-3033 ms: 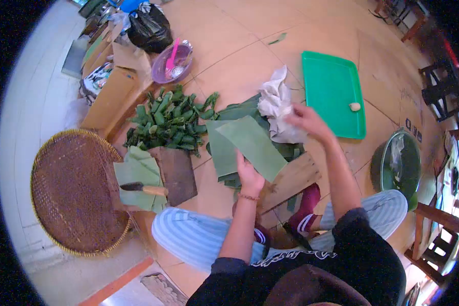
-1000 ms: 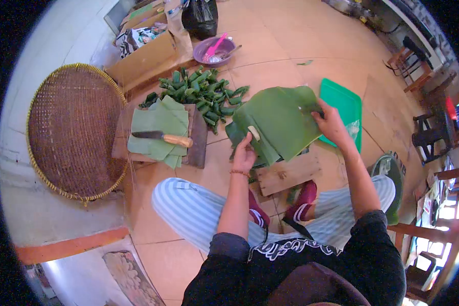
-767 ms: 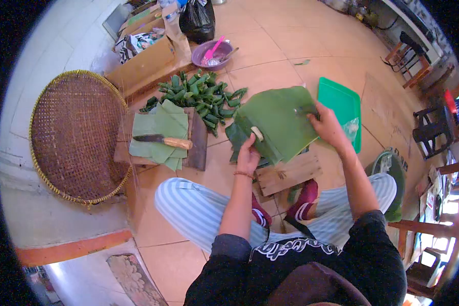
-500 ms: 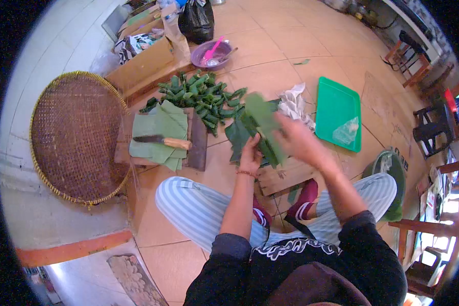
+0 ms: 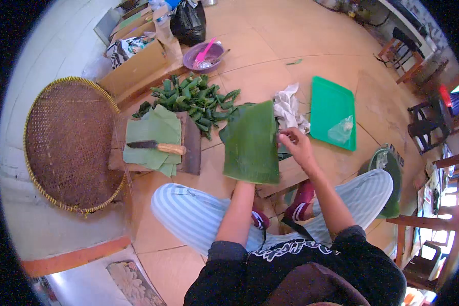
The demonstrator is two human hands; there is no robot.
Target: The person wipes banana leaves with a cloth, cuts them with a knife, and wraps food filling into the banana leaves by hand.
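Since the left hand's hidden beneath the green leaf (image 5: pixel 252 145), can't tell its grip; leaf's long axis points forward, and the right hand (image 5: pixel 297 145) has curled fingers right by its right edge, pinch unclear.

Right hand (image 5: pixel 299 147) half-curled, fingers (image 5: pixel 289 134) bent, right forearm (image 5: pixel 331 194) slanting inward, left forearm (image 5: pixel 240 206) extended, left hand hidden

Soft light evenly fills the floor (image 5: pixel 290 46) — glare burns out at right — while fisheye curves bend toward black corners.
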